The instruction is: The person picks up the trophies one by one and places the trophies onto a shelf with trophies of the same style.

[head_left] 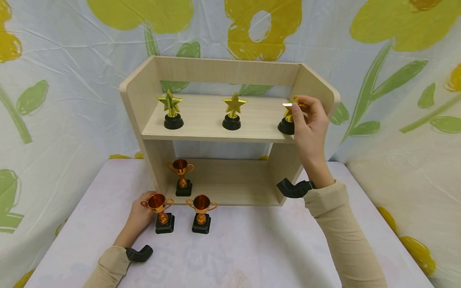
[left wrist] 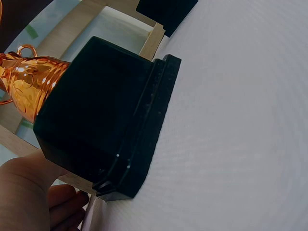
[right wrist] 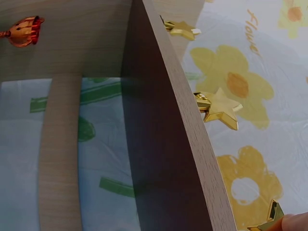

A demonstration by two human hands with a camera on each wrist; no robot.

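On the upper shelf, my right hand (head_left: 312,122) pinches a gold star trophy (head_left: 287,125) with a round black base, at the right end. Its star tip shows by the fingers in the right wrist view. My left hand (head_left: 142,210) rests low at the left, beside and partly behind a bronze-coloured cup trophy (head_left: 164,225) standing upright on the table. Close up, that cup's black base (left wrist: 96,110) covers part of the hand, and several loosely bent fingers (left wrist: 67,209) show below it. A second cup trophy (head_left: 201,224) stands to its right.
A pale wooden two-tier shelf (head_left: 209,139) stands on the white table (head_left: 234,256). Two more star trophies, one at left (head_left: 173,121) and one at centre (head_left: 231,122), stand on its upper board. Another cup trophy (head_left: 183,188) is on the lower board at left. Flowered cloth (head_left: 396,120) hangs around.
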